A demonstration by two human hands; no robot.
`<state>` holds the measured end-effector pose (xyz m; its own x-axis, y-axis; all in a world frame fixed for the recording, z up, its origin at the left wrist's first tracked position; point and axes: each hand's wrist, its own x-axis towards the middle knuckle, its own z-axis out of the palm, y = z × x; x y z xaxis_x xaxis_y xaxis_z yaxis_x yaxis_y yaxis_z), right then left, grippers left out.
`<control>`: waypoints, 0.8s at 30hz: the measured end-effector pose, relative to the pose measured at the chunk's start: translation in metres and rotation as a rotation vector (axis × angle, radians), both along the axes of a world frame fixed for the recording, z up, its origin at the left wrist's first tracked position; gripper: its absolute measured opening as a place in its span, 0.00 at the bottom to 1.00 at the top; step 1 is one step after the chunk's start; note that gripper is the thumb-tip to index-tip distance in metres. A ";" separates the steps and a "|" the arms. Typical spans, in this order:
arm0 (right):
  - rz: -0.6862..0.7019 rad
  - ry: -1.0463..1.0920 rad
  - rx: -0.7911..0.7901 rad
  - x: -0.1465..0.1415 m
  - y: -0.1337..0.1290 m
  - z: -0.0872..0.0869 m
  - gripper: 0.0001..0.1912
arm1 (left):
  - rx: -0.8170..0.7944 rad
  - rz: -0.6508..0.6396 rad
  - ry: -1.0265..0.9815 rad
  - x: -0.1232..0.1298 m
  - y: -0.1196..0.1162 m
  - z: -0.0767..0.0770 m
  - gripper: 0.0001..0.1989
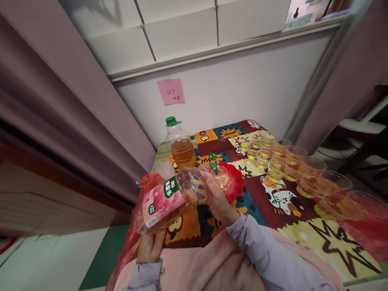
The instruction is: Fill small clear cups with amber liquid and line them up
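Note:
A large clear plastic bottle [166, 201] with a pink label is tilted across my front, its neck end up and to the right. A little amber liquid shows inside it. My right hand [218, 201] is wrapped round the neck end, and its grip hides the mouth. Under the base, my left hand [150, 243] supports the bottle, with its fingers mostly hidden behind it. Just beyond my right hand lies a red scalloped plate [238, 182], with a clear plastic cup [223, 178] on it. A green plastic loop [213, 163] stands by the cup.
Behind the held bottle stands a green-capped jug [183, 150] of amber liquid, near stacked clear cups [165, 169]. Rows of cups [277, 171] with yellow liquid fill the table's right side. Red plastic film [132, 226] hangs at the left edge. A pink note [171, 92] is on the wall.

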<state>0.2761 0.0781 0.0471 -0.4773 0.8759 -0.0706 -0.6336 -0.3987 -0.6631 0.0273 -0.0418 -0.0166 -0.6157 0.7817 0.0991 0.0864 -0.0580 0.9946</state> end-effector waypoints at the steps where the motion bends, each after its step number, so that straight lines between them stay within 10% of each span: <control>1: -0.006 0.003 -0.006 0.000 0.000 0.000 0.44 | -0.008 -0.001 -0.029 0.000 0.000 0.000 0.35; 9: -0.013 0.061 -0.030 -0.002 -0.001 -0.007 0.42 | 0.114 0.049 -0.475 0.007 0.000 0.009 0.31; 24: 0.059 0.080 0.022 -0.003 0.007 -0.017 0.40 | 0.161 0.058 -0.524 0.021 0.003 0.029 0.36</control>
<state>0.2729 0.0848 0.0301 -0.5313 0.8471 -0.0115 -0.6604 -0.4227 -0.6206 0.0483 -0.0386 0.0129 -0.6562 0.7455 -0.1169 -0.4105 -0.2226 0.8843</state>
